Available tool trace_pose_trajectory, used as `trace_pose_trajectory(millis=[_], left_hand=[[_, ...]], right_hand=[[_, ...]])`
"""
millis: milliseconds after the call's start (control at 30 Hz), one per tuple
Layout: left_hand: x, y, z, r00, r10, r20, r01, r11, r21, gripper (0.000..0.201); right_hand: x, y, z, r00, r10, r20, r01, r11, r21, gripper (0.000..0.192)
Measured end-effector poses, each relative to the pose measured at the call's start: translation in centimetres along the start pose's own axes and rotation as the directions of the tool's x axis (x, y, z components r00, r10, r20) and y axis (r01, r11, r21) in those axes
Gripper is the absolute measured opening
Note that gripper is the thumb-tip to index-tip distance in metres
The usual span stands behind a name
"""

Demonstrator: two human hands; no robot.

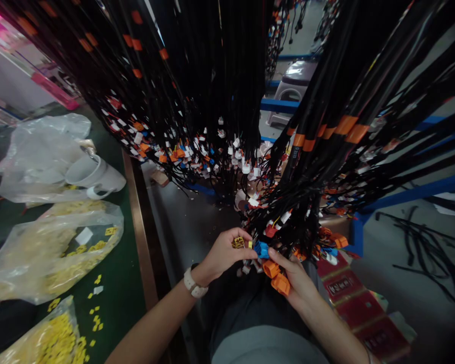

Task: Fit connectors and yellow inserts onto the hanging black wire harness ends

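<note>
Your left hand pinches a yellow clip beside the blue plug; your right hand holds that plug steady.

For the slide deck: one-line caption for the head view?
Left hand pinching a small yellow clip against a blue connector held by the right hand, beneath hanging black wire harnesses.

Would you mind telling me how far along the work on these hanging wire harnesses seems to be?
Done: cannot tell; no finished harness can be picked out. In hand: the left hand pinches a small yellow clip against a blue connector that the right hand steadies, with orange connectors in its palm. Left: dense bundles of hanging harnesses and bags of yellow clips on the green table.
</note>
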State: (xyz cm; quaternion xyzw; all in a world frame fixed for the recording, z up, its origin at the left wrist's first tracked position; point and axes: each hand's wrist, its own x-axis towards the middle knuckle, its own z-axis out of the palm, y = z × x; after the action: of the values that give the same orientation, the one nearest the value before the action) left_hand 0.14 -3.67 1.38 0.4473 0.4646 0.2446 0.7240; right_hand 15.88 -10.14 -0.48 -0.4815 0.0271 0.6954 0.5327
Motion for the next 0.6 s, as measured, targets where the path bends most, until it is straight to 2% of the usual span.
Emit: trace_pose_trajectory(millis=[167,300,600], left_hand=[[0.1,-0.7,0.5,0.999,0.016,-0.050,-0.013,0.998,0.066,0.040],[0.1,-1.2,0.8,0.999,0.024,-0.036,-0.021,0.995,0.095,0.042],[-0.2,-0.5,0.6,0.993,0.109,-0.043,-0.098,0.975,0.201,0.033]], right_hand=[[0.0,0.1,0.0,1.000,0.016,0.011,-0.016,1.000,-0.005,0.027],[0.1,0.2,-0.2,1.000,0.016,0.025,-0.016,1.000,0.006,0.024],[0.0,0.2,0.0,0.999,0.021,0.026,-0.022,0.999,0.042,0.029]])
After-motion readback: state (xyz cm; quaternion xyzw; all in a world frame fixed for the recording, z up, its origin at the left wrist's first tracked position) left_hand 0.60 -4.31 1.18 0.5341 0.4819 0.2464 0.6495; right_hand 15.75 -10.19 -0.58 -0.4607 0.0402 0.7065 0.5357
